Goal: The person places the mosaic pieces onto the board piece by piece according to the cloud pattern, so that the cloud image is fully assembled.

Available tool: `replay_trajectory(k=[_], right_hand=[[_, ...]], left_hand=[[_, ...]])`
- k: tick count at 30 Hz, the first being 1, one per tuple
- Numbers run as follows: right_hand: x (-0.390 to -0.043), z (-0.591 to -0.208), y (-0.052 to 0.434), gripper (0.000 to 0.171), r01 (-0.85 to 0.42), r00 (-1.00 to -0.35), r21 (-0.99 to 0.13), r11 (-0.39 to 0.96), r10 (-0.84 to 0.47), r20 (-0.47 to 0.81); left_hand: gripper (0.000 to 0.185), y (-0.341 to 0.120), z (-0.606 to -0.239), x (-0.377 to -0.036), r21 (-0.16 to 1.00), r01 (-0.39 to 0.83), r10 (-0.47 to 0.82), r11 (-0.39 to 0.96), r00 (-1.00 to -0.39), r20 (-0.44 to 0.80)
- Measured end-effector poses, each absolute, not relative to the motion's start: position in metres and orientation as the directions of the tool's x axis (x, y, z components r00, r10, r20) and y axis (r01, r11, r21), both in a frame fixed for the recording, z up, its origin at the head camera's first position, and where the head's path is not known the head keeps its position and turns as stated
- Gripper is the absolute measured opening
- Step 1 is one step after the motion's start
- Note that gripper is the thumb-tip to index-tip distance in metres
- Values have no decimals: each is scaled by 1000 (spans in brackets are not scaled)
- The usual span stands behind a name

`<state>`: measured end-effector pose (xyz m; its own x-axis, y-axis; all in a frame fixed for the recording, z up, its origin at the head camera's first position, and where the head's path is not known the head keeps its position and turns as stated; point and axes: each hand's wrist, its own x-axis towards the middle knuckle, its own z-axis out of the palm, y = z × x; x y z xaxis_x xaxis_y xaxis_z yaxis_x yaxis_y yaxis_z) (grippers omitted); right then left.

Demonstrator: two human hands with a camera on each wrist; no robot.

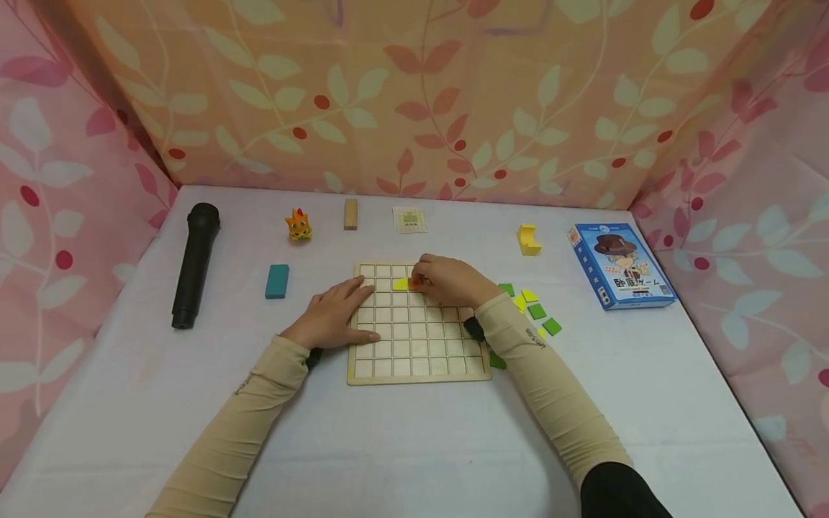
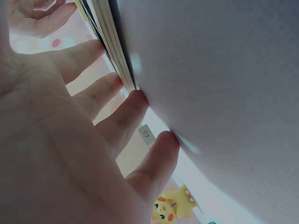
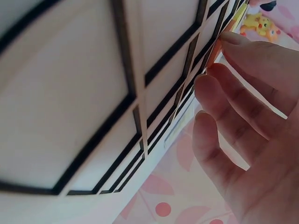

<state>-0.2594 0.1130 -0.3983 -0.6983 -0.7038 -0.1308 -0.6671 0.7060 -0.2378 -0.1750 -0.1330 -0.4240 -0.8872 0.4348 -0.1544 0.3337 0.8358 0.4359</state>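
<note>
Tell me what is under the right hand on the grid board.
Beside the right hand, on the wooden grid board, a yellow piece lies in a cell, and an orange piece shows at its fingertips. The cells beneath the palm are covered, so anything else there cannot be seen.

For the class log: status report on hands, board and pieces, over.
Left hand flat on grid board edge. Right hand pinching orange piece beside yellow piece. Nothing obstructing.

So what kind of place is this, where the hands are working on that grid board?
Probably a staged tabletop booth rather than a lived-in room. Leaf-patterned cloth screens three sides of a white-covered table, and unrelated props sit spaced out around the wooden grid board: a black microphone and a boxed card game.
</note>
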Motion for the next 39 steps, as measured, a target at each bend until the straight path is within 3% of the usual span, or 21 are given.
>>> replay_trajectory(k=[8, 22, 31, 39], right_hand=[[-258, -386, 143, 23, -625, -733, -259, 737, -668, -130], [-245, -369, 250, 30, -373, -866, -210, 904, -420, -272], [-242, -381, 278, 32, -300, -860, -272, 914, -383, -338], [-243, -390, 274, 30, -314, -866, -218, 924, -373, -334]], left_hand=[[90, -129, -426, -179, 464, 351, 457, 813, -879, -135], [92, -149, -425, -177, 500, 272, 405, 822, -897, -179], [89, -150, -427, -173, 460, 296, 400, 837, -905, -146], [88, -149, -427, -172, 455, 303, 400, 838, -907, -133]])
